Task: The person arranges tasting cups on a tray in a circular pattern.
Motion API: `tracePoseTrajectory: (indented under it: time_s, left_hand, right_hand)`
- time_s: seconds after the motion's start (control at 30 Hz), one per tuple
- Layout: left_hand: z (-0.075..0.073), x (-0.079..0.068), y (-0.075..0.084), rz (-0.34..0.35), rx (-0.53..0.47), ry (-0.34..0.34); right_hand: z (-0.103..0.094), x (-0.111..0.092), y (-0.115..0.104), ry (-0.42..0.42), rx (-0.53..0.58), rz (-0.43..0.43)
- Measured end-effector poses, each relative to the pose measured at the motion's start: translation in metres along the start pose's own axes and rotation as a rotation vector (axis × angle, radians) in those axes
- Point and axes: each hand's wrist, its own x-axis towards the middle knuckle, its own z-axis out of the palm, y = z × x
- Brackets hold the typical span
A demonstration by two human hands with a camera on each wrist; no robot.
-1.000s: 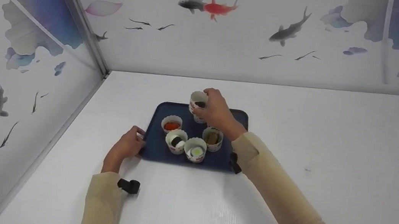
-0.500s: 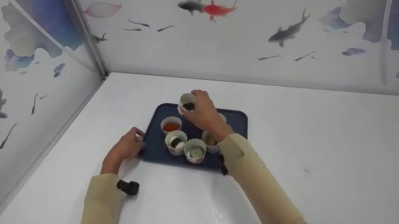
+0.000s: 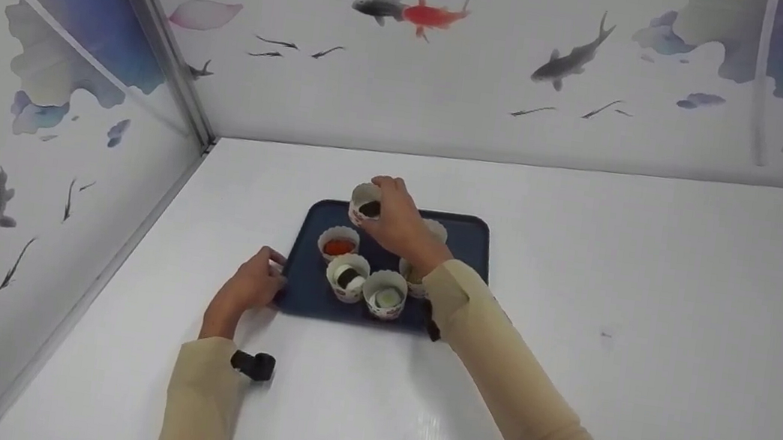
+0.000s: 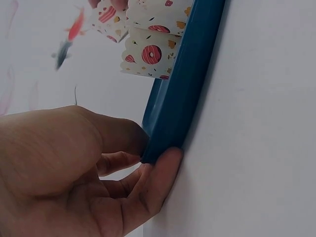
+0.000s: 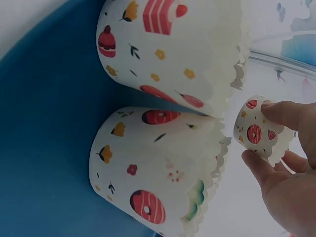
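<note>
My right hand (image 3: 402,225) grips a patterned paper baking cup (image 3: 365,205) by its side, above the back left of a dark blue tray (image 3: 466,243). Something dark lies inside that cup. In the right wrist view the held cup (image 5: 254,129) hangs apart from the cups on the tray. My left hand (image 3: 252,280) pinches the tray's left edge. The left wrist view has the thumb on the tray rim (image 4: 185,84) and a finger beneath it.
Near the tray's front stand a cup with red contents (image 3: 338,245), a cup with black and white contents (image 3: 347,278) and one with whitish-green contents (image 3: 385,296). Other cups (image 3: 435,230) are partly hidden by my right arm. Printed walls (image 3: 407,101) border the white table (image 3: 640,283).
My right hand has carried the held cup left over the back of the tray, then kept nearly still for the last half second. The left hand has stayed at the tray edge.
</note>
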Motion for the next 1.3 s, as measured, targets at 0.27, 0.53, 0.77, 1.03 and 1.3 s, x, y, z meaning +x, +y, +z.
tracePoseTrajectory:
  time_s: [0.27, 0.53, 0.77, 1.03, 1.3]
  left_hand:
    - [-0.005, -0.002, 0.001, -0.017, -0.026, -0.015]
    - [-0.003, -0.001, 0.0, -0.006, -0.023, -0.011]
    - [-0.003, -0.001, 0.003, -0.013, -0.004, -0.009]
    - [-0.001, 0.0, 0.001, -0.012, -0.007, -0.004]
    - [-0.001, -0.001, 0.002, -0.019, -0.029, -0.012]
  right_hand:
    - [0.004, 0.001, 0.0, -0.058, -0.094, -0.036]
    - [0.007, 0.002, 0.002, -0.112, -0.136, -0.01]
    - [0.006, 0.005, 0.004, -0.113, -0.229, -0.007]
    - [0.009, 0.005, 0.009, -0.111, -0.39, -0.011]
    - [0.011, 0.006, 0.011, -0.121, -0.474, -0.017]
